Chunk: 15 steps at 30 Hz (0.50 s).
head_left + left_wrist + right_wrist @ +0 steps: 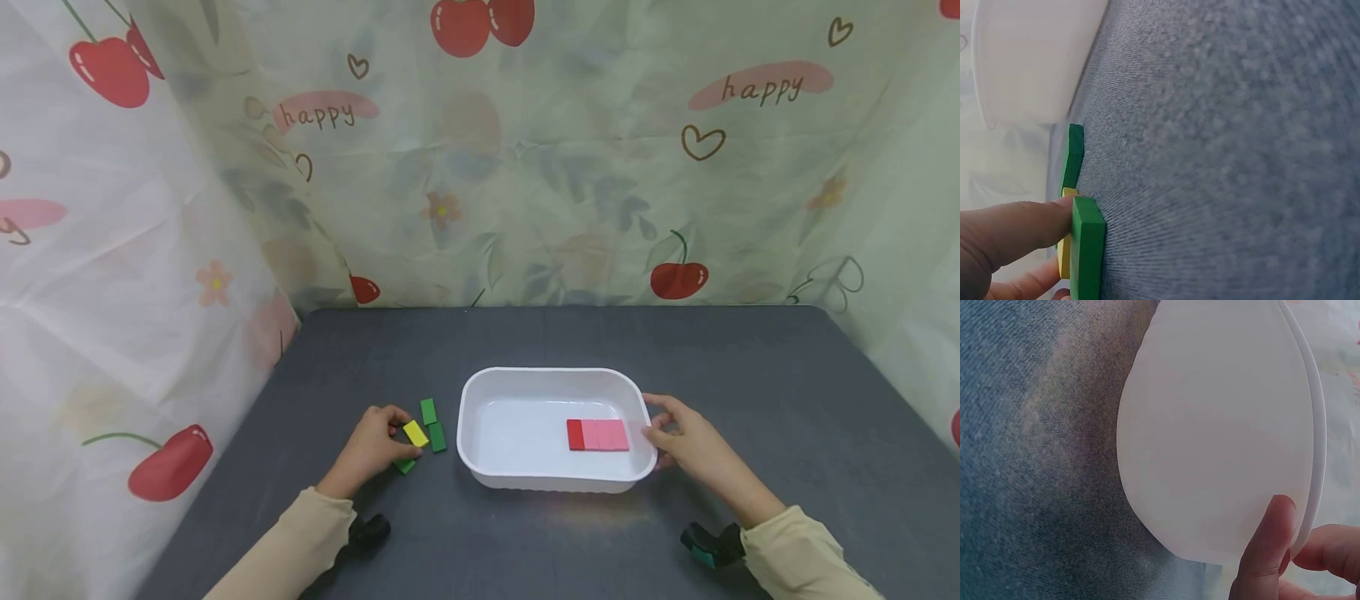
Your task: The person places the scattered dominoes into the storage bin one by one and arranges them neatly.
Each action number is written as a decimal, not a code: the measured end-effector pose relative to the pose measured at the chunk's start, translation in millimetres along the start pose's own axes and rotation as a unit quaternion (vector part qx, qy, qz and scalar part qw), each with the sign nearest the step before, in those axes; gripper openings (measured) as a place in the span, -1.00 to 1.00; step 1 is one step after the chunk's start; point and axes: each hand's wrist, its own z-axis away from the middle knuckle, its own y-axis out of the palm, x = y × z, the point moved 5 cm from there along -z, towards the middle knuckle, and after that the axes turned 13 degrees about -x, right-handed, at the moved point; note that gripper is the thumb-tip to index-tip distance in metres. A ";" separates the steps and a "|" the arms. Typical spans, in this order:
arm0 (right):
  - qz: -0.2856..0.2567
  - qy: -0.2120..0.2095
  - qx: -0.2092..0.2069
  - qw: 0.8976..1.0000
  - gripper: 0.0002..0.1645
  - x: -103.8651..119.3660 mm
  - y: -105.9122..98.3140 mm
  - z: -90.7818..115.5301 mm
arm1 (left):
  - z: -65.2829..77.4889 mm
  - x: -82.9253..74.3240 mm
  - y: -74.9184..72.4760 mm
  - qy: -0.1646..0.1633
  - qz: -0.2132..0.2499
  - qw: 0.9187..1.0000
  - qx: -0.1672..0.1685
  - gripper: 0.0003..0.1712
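At the left, my left hand (372, 443) pinches a yellow block (416, 433) between thumb and fingers. Three green blocks surround it: one (428, 411) farther back, another (437, 437) just to its right, and a third (406, 467) partly hidden under the hand. In the left wrist view, the nearest green block (1088, 250) stands close in front of the yellow block (1065, 257). My right hand (686, 435) grips the right rim of a white plastic tub (510, 433). Inside the tub, a red block (574, 434) and several pink blocks (606, 435) lie in one row toward the right.
A dark grey cloth-like tabletop (525, 550) lies under everything. Behind it and at both sides hangs a printed curtain (525, 217) with cherries and hearts. Black wrist devices, left (369, 531) and right (712, 546), sit below the sleeves.
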 end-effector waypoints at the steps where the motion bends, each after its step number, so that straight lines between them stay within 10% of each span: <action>1: 0.001 0.000 -0.001 1.000 -0.31 -0.1 0.1 0.0 | -0.1 0.1 -0.6 -0.002 0.000 1.000 0.000 -0.48; 15: -0.001 -0.004 -0.003 1.000 -0.31 -0.5 0.6 -0.4 | -4.2 -36.6 -31.0 -0.026 0.078 0.996 -0.015 -0.48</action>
